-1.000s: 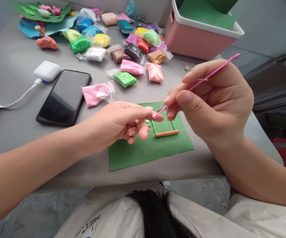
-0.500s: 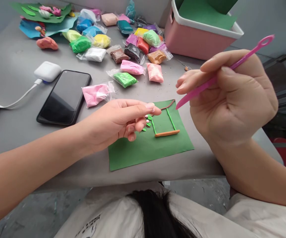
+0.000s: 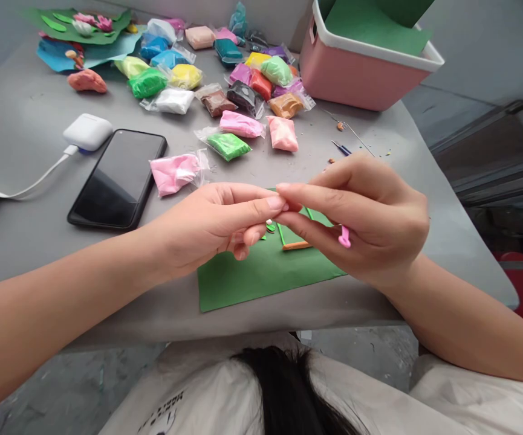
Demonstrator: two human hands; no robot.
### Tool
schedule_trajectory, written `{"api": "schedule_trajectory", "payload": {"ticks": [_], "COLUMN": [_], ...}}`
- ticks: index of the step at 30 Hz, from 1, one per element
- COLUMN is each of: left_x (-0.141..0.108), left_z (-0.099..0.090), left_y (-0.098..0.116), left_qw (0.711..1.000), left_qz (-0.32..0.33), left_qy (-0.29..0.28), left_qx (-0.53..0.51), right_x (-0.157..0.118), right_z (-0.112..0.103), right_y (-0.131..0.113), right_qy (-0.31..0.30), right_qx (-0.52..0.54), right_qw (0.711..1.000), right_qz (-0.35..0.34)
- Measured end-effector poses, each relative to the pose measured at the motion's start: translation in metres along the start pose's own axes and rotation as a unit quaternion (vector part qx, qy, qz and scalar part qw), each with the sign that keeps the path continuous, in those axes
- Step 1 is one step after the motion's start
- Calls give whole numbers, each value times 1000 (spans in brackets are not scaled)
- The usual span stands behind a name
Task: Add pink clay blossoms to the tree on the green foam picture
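Note:
My left hand [image 3: 218, 220] is closed in a pinch over the green paper, thumb against forefinger. What sits between those fingertips is too small or hidden to name; a speck of pink shows there. My right hand [image 3: 370, 220] meets it, its thumb and forefinger touching the left fingertips. A pink plastic clay tool [image 3: 344, 237] is tucked in the right hand, only its looped end showing. Beneath lies the green paper [image 3: 252, 281], with an orange clay bar [image 3: 296, 246], a green clay strand [image 3: 281, 234] and small green clay leaves [image 3: 271, 228], partly covered by my hands.
Several bagged clays, such as a pink packet [image 3: 177, 173] and a green packet [image 3: 228, 146], lie beyond the paper. A phone [image 3: 118, 178] and a white earbud case [image 3: 87, 132] are at left. A pink basket [image 3: 347, 72] stands behind; a thin blue-handled tool [image 3: 341, 148] lies at right.
My right hand has come down and left until its fingertips meet those of my left hand. The pink tool has turned within it, now mostly hidden. My left hand has hardly moved.

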State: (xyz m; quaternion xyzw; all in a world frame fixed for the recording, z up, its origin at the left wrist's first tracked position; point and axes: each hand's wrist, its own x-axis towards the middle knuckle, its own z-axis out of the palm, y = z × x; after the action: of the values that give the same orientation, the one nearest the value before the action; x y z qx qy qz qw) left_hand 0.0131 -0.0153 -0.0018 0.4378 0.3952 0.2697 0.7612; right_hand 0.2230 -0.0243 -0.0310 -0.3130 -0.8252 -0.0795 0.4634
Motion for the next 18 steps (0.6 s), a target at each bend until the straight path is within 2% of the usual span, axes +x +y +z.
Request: {"api": "schedule_trajectory", "payload": {"ticks": [4, 7, 12, 15, 18], "left_x": [1, 3, 7, 8, 6], "left_z": [1, 2, 5, 4, 3], "left_y": [1, 4, 10, 11, 13], "left_qw": [999, 993, 973, 968, 969], "left_qz": [-4, -1, 51, 75, 75], "left_qy": [6, 63, 163, 182, 189], "left_qx": [-37, -96, -152, -153, -140], "right_x": [4, 10, 14, 14, 15], "right_z": [2, 0, -2, -2, -2], "right_y": [-3, -3, 2, 5, 6], "right_qy": [25, 27, 44, 46, 41], "right_qx": [17, 34, 113, 162, 157], "right_qw": [999, 999, 989, 980, 975], "right_qz": [18, 31, 85, 109, 152]}}
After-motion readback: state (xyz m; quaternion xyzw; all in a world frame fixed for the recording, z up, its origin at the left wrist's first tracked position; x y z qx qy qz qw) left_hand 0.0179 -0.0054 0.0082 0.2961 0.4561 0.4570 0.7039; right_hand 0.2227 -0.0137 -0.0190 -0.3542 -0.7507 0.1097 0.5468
